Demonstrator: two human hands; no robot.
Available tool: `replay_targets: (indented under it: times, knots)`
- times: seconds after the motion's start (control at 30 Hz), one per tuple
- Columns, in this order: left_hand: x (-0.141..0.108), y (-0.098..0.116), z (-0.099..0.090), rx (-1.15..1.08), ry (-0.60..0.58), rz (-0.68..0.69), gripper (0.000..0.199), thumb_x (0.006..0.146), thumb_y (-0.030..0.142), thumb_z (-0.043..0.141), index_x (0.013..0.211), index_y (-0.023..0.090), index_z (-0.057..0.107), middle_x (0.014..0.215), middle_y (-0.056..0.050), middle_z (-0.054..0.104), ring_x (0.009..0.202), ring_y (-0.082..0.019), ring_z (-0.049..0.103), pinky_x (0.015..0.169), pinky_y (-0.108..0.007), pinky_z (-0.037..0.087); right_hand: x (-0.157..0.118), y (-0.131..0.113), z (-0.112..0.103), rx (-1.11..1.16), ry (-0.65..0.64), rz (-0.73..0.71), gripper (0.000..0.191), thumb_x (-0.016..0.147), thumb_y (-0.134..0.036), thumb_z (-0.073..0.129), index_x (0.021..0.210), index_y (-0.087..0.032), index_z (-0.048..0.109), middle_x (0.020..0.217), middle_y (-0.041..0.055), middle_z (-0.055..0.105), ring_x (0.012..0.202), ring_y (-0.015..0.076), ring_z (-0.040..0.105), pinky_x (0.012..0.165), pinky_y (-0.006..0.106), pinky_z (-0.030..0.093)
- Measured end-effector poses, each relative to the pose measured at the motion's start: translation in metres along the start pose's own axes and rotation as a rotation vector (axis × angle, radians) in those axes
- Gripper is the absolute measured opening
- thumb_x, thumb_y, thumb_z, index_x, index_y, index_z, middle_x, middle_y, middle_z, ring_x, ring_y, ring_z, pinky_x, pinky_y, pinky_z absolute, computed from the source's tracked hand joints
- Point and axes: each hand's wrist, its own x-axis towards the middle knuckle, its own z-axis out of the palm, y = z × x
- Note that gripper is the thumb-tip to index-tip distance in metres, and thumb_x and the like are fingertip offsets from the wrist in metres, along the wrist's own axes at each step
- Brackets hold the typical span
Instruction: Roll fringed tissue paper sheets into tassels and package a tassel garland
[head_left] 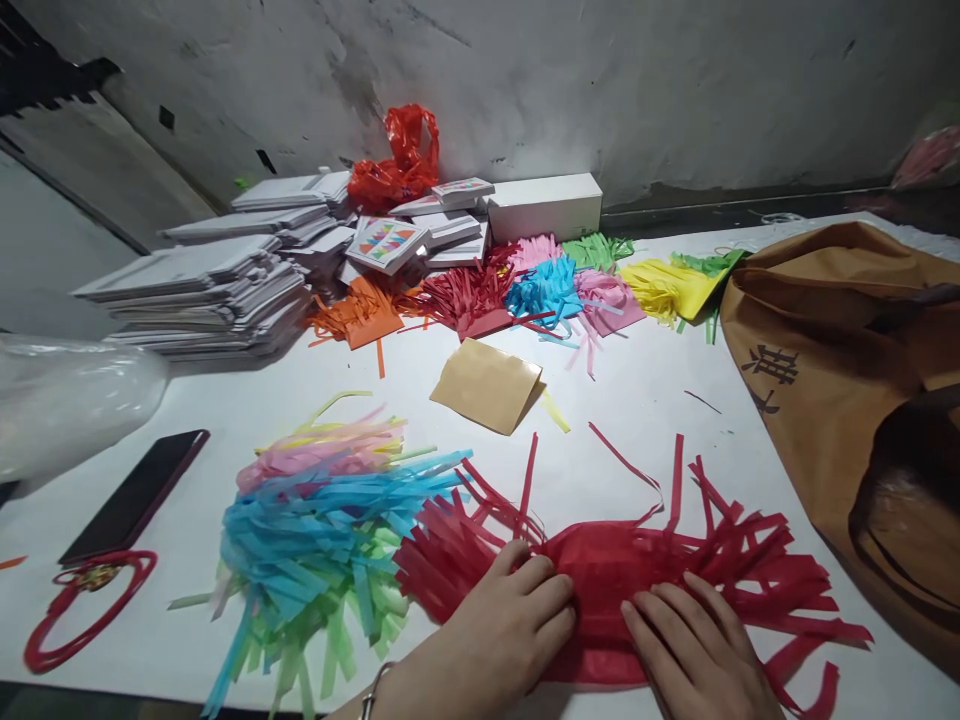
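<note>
So both hands are on the red fringed paper (600, 570), which is lying at the near edge of the white tabletop (645, 390), strips splayed out on both sides. The left hand (517, 620) has its fingers bent and bunched on top of the red sheet, left of the middle. The right hand (690, 645) is flatter, fingers nearly straight and close together, resting on the sheet right of the middle. There's a strip of red showing between the two. Thumbs are pretty much hidden, so I can't tell if either hand is actually pinching the paper or just pressing on it.

Just left of that is a blue fringed bunch (307, 525), with pink strips (322, 460) behind it and pale green strips (330, 625) poking out in front. Further left there's a dark phone (135, 500) with a red cord (52, 658). A tan paper piece (484, 388) sits behind the red stuff, and a brown bag (810, 400) takes up the right side.
</note>
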Motion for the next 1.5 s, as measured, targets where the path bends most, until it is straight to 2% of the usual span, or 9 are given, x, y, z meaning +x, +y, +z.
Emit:
replay_targets:
  times: [0.13,0.3,0.6,0.73,0.83,0.93,1.03,1.17,1.5]
  knots:
    - [-0.003,0.001,0.011,-0.054,0.083,-0.105,0.002,0.097,0.019,0.060,0.097,0.020,0.062,0.097,-0.003,0.071,0.086,-0.020,0.058,0.091,-0.039,0.035,0.010,-0.003,0.000,0.102,0.058,0.156,0.025,0.098,-0.010,0.049,0.110,-0.019,0.070,0.113,0.0049,0.075,0.111,0.0248,0.065,0.114,0.049,0.032]
    - [0.005,0.003,0.016,-0.162,0.159,-0.410,0.019,0.098,0.015,0.050,0.082,0.020,0.059,0.082,-0.002,0.069,0.075,-0.020,0.056,0.076,-0.038,0.034,0.028,-0.010,0.007,0.106,0.033,0.463,0.028,0.105,-0.020,0.041,0.090,-0.022,0.065,0.101,0.0056,0.070,0.098,0.0244,0.063,0.100,0.050,0.035]
    - [0.026,0.009,0.008,-0.011,0.080,-0.594,0.019,0.088,0.017,0.061,0.070,0.018,0.066,0.072,-0.005,0.070,0.074,-0.025,0.060,0.086,-0.052,0.037,0.039,0.006,0.015,-0.037,-0.100,0.438,0.022,0.100,-0.023,0.048,0.081,-0.023,0.057,0.079,0.0018,0.058,0.075,0.0237,0.054,0.076,0.043,0.033]
    - [0.025,0.008,0.011,0.002,0.051,-0.598,0.019,0.089,0.018,0.062,0.070,0.018,0.066,0.071,-0.005,0.070,0.074,-0.025,0.060,0.084,-0.052,0.038,0.040,0.009,0.012,-0.050,-0.089,0.468,0.023,0.101,-0.026,0.049,0.080,-0.022,0.056,0.076,0.0012,0.058,0.072,0.0222,0.055,0.075,0.042,0.034]
    - [0.023,0.007,0.011,0.002,0.063,-0.610,0.017,0.090,0.018,0.061,0.074,0.019,0.065,0.072,-0.004,0.069,0.073,-0.024,0.059,0.085,-0.051,0.038,0.043,0.006,0.004,-0.125,0.052,0.485,0.014,0.101,-0.025,0.052,0.095,-0.020,0.063,0.093,0.0076,0.067,0.086,0.0260,0.061,0.086,0.048,0.037]
    - [0.023,0.006,0.009,0.011,0.138,-0.592,0.009,0.089,0.013,0.062,0.084,0.020,0.064,0.082,-0.004,0.070,0.079,-0.024,0.058,0.087,-0.050,0.037,0.048,-0.004,0.000,0.030,0.167,0.298,0.021,0.099,-0.013,0.049,0.108,-0.018,0.067,0.105,0.0107,0.070,0.101,0.0274,0.062,0.100,0.051,0.038]
    - [0.023,0.005,0.006,-0.023,0.230,-0.465,0.009,0.088,0.013,0.065,0.086,0.021,0.063,0.095,-0.004,0.070,0.091,-0.025,0.058,0.096,-0.052,0.032,0.051,-0.015,0.004,0.180,0.166,0.134,0.037,0.097,-0.003,0.036,0.105,-0.017,0.070,0.096,0.0067,0.073,0.097,0.0226,0.063,0.106,0.043,0.038]
    - [0.020,0.006,0.004,-0.108,0.191,-0.277,0.008,0.088,0.016,0.067,0.088,0.022,0.063,0.099,-0.001,0.070,0.099,-0.023,0.057,0.107,-0.052,0.025,0.055,-0.020,0.010,0.222,0.132,0.179,0.034,0.096,-0.003,0.038,0.092,-0.017,0.069,0.082,0.0043,0.067,0.081,0.0190,0.059,0.100,0.040,0.040]
    - [0.003,0.002,0.021,-0.121,0.187,-0.239,0.015,0.086,0.008,0.064,0.093,0.022,0.061,0.089,0.000,0.070,0.086,-0.020,0.055,0.105,-0.048,0.027,0.045,-0.021,0.017,0.199,0.112,0.158,0.041,0.100,-0.006,0.030,0.098,-0.016,0.070,0.086,0.0057,0.069,0.087,0.0211,0.059,0.104,0.041,0.037]
